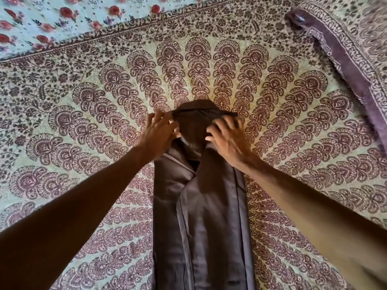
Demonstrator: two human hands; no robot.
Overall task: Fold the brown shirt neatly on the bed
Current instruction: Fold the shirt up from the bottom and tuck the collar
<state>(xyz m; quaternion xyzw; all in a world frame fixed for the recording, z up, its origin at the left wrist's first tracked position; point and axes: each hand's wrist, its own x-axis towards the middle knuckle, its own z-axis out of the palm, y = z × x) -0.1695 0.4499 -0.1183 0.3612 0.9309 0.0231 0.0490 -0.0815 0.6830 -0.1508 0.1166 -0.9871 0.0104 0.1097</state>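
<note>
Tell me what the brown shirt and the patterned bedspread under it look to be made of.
Brown shirt: thin woven cloth, probably cotton or a blend; a faint sheen, sharp creases and stitched seams show. Patterned bedspread: matte woven cotton by its look, printed with maroon motifs on a pale ground; no sheen. Exact fibres cannot be told.

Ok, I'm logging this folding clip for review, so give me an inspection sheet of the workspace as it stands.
Surface: bed covered by a patterned bedspread, lying flat, maroon motifs fanning outward.
Job's things: brown shirt laid lengthwise as a narrow strip, sides folded in, collar end away from the person.
Clutter: folded-over purple-bordered edge of cloth at far right.
Grips: left hand and right hand both on the shirt near the collar, fingers bent onto the fabric; whether they pinch it is unclear.
Cables: nothing seen.
Surroundings: rose-print floral sheet at far left.
</note>
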